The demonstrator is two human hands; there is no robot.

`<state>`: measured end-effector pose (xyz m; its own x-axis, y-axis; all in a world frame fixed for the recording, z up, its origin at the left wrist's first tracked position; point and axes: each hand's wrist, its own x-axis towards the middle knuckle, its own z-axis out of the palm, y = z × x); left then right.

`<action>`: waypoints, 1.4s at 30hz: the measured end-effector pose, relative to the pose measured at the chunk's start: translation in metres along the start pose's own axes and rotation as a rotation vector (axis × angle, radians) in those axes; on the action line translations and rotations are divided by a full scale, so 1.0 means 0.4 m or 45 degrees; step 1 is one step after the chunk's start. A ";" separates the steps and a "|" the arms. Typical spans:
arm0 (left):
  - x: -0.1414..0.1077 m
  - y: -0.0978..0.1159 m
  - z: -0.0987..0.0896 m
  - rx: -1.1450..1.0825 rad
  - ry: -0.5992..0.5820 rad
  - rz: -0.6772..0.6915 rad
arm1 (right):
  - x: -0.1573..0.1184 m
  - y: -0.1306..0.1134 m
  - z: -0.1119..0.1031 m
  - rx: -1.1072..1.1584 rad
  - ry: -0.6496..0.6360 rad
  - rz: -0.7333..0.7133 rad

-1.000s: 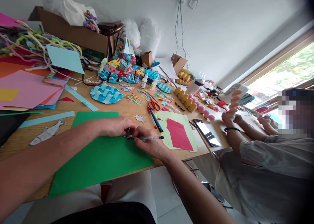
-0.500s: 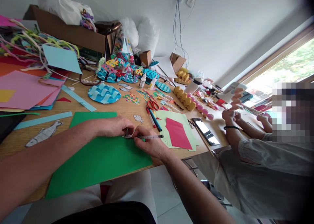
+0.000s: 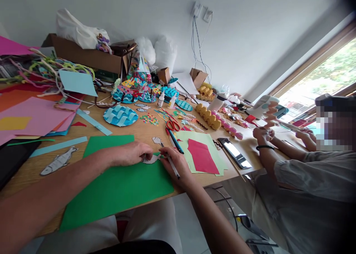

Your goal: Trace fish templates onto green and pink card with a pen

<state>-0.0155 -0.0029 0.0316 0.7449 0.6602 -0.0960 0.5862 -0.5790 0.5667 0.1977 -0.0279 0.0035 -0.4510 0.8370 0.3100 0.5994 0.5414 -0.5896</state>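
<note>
L hand (image 3: 132,152) pinches paper fish (image 3: 150,159) at one end, over green sheet (image 3: 116,189); R hand (image 3: 180,166) grips pen (image 3: 172,166), fingertips by fish's tail; red scissors (image 3: 173,125) lie beyond

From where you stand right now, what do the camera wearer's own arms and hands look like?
The left hand and right hand are ordinary human hands with no gloves. The left forearm and right forearm are bare where they show: no sleeves, watch, bracelet, cables or markings visible. Fingernails are too small to judge.
</note>
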 end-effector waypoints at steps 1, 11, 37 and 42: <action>-0.003 0.002 -0.001 0.008 -0.001 -0.008 | 0.000 0.003 0.001 -0.015 -0.016 -0.001; 0.000 0.046 0.005 0.254 0.045 -0.195 | 0.000 0.024 0.023 -0.036 0.053 0.049; 0.004 0.055 0.058 0.902 0.229 0.114 | 0.002 0.062 0.060 -0.119 0.374 -0.159; 0.014 0.053 0.071 0.942 0.355 0.182 | 0.003 0.056 0.051 -0.056 0.397 -0.118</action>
<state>0.0101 -0.0250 0.0199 0.7789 0.5945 0.1995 0.6232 -0.7692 -0.1410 0.1970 -0.0163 -0.0246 -0.2848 0.7648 0.5779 0.5963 0.6134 -0.5178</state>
